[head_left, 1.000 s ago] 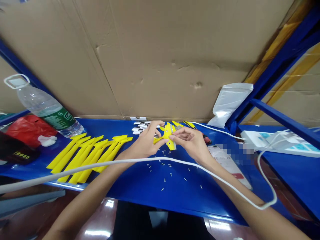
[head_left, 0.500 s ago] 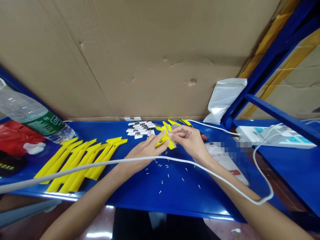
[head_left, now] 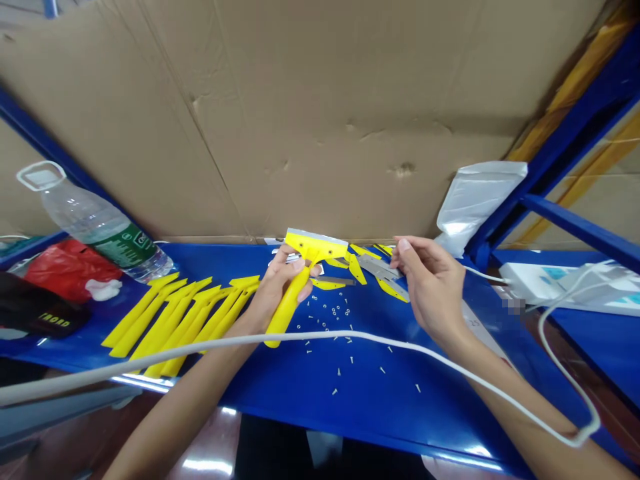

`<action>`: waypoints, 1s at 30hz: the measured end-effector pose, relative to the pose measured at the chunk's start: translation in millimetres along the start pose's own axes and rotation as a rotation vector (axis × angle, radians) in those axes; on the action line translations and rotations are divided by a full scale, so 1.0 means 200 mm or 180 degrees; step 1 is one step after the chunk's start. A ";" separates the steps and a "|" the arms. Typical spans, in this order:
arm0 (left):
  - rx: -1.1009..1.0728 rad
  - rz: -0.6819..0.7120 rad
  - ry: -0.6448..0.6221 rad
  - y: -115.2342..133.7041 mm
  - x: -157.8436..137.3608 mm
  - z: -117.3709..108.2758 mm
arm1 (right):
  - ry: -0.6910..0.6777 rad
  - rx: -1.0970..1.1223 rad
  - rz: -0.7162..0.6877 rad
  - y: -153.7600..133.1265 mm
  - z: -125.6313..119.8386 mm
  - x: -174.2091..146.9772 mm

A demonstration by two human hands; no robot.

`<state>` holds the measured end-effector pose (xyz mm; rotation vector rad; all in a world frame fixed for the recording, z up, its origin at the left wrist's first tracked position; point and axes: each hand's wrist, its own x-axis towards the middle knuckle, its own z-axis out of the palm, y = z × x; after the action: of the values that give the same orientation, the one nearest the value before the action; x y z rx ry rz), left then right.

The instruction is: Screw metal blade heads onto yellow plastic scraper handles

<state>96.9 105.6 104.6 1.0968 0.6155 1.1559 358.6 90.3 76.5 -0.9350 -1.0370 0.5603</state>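
One yellow scraper (head_left: 317,248) held over the blue table (head_left: 380,407), left hand (head_left: 273,283) wrapped round its handle (head_left: 285,317); right hand (head_left: 433,280) curled near the grey blades (head_left: 383,269), can't tell if pinching anything. Looks light and stiff, grab the handle

White cable (head_left: 320,334) across front, height unclear

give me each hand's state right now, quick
Left hand: closed, holding a scraper.
Right hand: half-curled near the blades; whether it holds anything cannot be told.
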 end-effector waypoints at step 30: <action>-0.0063 -0.0680 0.0009 -0.22 0.01 0.03 | -0.0543 -0.1143 -0.1948 -0.08 -0.01 -0.08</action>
<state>120.7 105.5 66.9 0.9873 0.7041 0.9769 352.7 69.3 82.4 -0.8258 -1.5314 -0.0641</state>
